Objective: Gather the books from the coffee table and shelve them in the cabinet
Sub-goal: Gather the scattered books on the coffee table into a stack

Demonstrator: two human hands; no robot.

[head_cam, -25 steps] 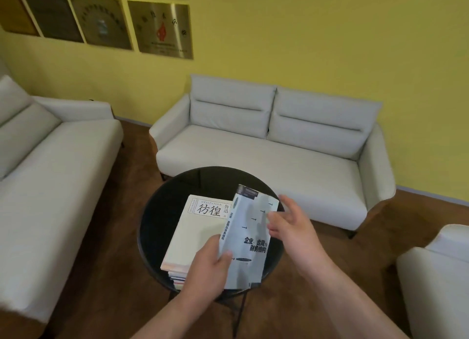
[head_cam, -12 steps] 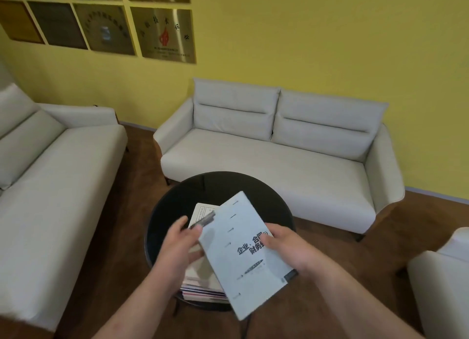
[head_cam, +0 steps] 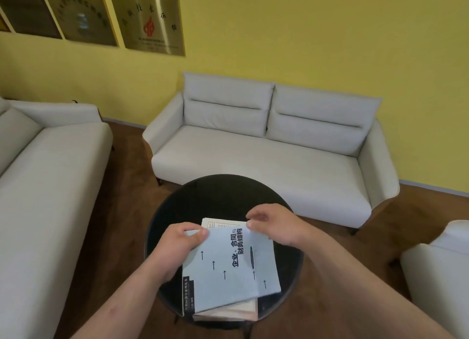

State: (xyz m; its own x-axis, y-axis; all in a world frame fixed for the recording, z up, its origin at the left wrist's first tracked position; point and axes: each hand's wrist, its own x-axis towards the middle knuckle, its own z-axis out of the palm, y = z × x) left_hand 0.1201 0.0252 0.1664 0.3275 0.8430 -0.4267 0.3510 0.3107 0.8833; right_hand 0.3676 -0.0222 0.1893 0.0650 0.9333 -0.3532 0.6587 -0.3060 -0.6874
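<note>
Stack of books (head_cam: 228, 313) mostly covered by the blue book (head_cam: 228, 267), cream cover (head_cam: 220, 223) with title half hidden, wall plaques (head_cam: 149, 23) cut by the top edge, lettering blurred, left sofa (head_cam: 45, 186) and right armchair (head_cam: 436, 270) cropped.
</note>
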